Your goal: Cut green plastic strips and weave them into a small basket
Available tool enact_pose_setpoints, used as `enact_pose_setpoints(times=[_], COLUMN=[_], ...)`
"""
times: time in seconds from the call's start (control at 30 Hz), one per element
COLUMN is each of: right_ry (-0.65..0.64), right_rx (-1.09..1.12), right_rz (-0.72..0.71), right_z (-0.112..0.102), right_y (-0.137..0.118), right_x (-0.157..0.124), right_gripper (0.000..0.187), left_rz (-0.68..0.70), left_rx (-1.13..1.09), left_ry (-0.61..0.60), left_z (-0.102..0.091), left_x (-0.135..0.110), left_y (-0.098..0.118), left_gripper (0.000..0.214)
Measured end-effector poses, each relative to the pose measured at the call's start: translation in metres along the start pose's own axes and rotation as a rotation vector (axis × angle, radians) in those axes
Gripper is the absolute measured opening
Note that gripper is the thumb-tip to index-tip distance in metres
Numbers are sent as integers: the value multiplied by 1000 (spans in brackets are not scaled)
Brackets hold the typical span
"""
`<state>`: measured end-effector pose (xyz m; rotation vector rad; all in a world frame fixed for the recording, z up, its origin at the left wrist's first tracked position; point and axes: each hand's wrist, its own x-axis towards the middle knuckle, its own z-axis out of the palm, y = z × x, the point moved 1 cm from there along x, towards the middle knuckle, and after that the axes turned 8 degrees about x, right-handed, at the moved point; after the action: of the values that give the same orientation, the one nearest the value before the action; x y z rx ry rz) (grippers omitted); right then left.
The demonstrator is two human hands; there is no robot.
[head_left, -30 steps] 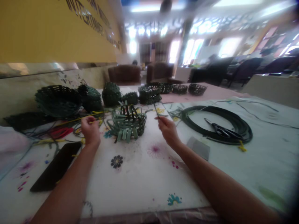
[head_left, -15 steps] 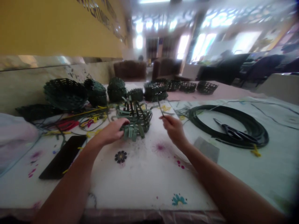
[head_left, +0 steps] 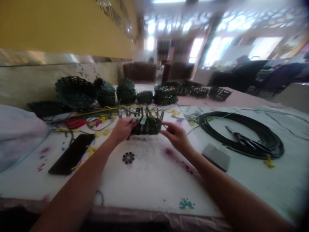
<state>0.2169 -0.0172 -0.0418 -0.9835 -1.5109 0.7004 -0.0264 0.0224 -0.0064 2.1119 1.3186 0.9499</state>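
Observation:
A half-woven green basket [head_left: 147, 124] with loose upright strips stands on the flowered tablecloth [head_left: 145, 174] in front of me. My left hand [head_left: 122, 129] grips its left side, fingers curled on the weave. My right hand [head_left: 175, 135] is at its right side, fingers pinched by the rim; whether it holds a strip is unclear.
Finished dark green baskets [head_left: 74, 91] line the back of the table. A coil of green strapping [head_left: 243, 133] with scissors [head_left: 248, 141] on it lies at the right. A black phone [head_left: 72, 158] lies at the left, a grey block [head_left: 216, 157] by my right forearm.
My left hand moved from the yellow strips to the basket and took hold of it. My right hand came down to the basket's right side. The basket now sits flatter and lower.

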Motion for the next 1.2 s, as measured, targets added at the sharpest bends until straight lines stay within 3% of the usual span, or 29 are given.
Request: enact_pose_setpoints(times=[0.17, 0.3, 0.73, 1.0, 1.2], right_ry=[-48, -54, 53, 85, 95], right_rx=[-18, -81, 65, 150, 202], right_rz=[-7, 5, 82, 112, 145], right_z=[6, 7, 8, 7, 6], right_y=[-5, -12, -14, -16, -14], right_x=[-6, -7, -8, -6, -6], right_gripper=[24, 32, 32, 30, 30], left_rz=[56, 82, -67, 9, 33], left_rx=[3, 16, -215, -176, -232], left_ry=[-33, -24, 101, 178, 154], left_z=[6, 11, 13, 18, 18], left_x=[-6, -9, -9, -12, -9], left_y=[12, 16, 18, 18, 12], left_gripper=[44, 43, 38, 40, 38])
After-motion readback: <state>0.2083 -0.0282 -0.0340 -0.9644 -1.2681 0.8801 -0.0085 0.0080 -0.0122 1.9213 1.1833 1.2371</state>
